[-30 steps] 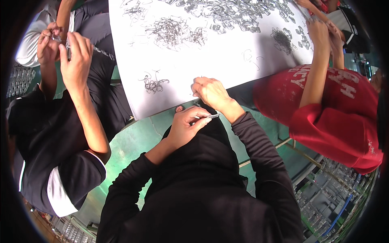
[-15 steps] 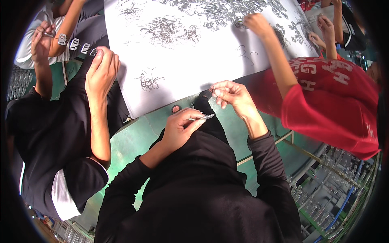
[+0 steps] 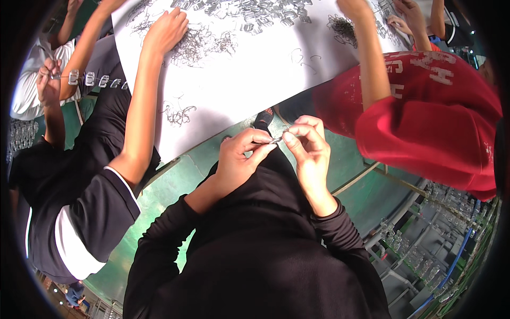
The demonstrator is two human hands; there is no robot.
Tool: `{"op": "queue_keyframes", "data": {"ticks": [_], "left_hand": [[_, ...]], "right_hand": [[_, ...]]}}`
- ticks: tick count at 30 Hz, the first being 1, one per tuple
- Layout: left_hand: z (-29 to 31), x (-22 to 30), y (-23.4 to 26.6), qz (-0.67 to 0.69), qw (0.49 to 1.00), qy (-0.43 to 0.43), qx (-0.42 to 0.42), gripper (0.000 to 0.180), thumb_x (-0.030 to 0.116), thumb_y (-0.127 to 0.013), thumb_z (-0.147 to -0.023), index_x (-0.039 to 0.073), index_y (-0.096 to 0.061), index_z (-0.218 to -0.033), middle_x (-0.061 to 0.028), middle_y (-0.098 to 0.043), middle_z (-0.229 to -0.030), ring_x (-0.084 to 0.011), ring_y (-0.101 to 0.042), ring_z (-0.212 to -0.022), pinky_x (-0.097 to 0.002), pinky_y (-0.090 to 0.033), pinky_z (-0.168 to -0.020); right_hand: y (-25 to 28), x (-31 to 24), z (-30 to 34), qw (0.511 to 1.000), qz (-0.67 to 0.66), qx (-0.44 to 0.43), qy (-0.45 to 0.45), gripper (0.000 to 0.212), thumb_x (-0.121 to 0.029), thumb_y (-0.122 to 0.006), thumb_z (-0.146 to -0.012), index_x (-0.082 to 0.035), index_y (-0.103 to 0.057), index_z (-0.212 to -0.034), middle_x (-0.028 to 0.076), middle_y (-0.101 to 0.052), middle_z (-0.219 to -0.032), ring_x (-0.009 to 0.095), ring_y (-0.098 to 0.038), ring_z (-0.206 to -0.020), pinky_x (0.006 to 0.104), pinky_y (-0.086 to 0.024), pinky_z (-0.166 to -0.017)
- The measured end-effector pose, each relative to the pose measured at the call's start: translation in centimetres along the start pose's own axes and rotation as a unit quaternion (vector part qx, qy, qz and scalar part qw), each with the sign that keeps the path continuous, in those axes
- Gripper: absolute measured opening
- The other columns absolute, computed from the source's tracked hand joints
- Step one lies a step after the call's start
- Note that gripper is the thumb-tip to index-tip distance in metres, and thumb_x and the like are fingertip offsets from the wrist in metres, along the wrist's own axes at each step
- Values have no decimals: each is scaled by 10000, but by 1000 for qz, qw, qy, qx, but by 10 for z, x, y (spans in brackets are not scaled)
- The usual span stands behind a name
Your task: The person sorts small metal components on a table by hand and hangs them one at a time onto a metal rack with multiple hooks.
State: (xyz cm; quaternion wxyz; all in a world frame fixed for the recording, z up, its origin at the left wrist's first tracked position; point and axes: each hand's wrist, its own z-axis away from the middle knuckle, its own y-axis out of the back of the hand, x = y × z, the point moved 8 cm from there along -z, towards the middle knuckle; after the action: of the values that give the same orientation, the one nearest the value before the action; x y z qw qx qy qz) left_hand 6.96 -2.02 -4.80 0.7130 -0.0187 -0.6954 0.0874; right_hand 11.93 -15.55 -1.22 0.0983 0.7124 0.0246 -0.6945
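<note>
My left hand (image 3: 239, 159) is closed in a pinch on a small silver metal piece (image 3: 276, 141), gripped between thumb and fingertips above my lap. Its full shape is hidden by the fingers. Right against it, the thumb and fingers of my right hand (image 3: 309, 151) pinch a thin bent wire hook (image 3: 286, 128) that touches or nearly touches the metal piece. Both hands are just off the near edge of the white table (image 3: 239, 95). A small heap of wire hooks (image 3: 179, 112) lies on the table ahead and to the left.
Farther back are a larger hook pile (image 3: 204, 45) and many silver buckle-shaped pieces (image 3: 255, 13). At left a co-worker holds a string of buckle-shaped pieces (image 3: 90, 78), one arm over the table. A co-worker in a red shirt (image 3: 425, 127) sits close at right. Racks (image 3: 419, 255) stand lower right.
My right hand has come down and inward, bringing the wire to the metal piece in my left hand. The left co-worker's arm has moved from the string to the hook pile.
</note>
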Motion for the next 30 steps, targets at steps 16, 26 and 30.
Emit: {"op": "queue_keyframes", "data": {"ticks": [16,26,30], "left_hand": [[-263,-29,63,-623,768,-77,129,303,194,-658,-793,-26,-628,-999,-170,-616,-953,-309,-568,-946,-411,-470,-792],[-179,-18,56,-155,984,40,77,150,97,-626,-840,-23,-627,-931,-70,-670,-832,-134,-646,-739,-266,-506,-647],[-92,13,21,-106,988,109,37,133,80,-625,-852,-23,-631,-935,-49,-655,-837,-96,-601,-716,-220,-467,-669]], "right_hand": [[35,-13,-10,999,-33,-30,22,12,26,-577,-853,30,-582,-863,117,-587,-909,125,-597,-684,228,-489,-605],[20,0,-8,995,-83,-62,8,77,54,-520,-882,66,-551,-951,143,-583,-937,183,-636,-771,283,-535,-694],[6,8,-4,983,-177,-45,-13,85,55,-523,-881,50,-529,-966,148,-603,-929,192,-644,-759,291,-545,-690]]}}
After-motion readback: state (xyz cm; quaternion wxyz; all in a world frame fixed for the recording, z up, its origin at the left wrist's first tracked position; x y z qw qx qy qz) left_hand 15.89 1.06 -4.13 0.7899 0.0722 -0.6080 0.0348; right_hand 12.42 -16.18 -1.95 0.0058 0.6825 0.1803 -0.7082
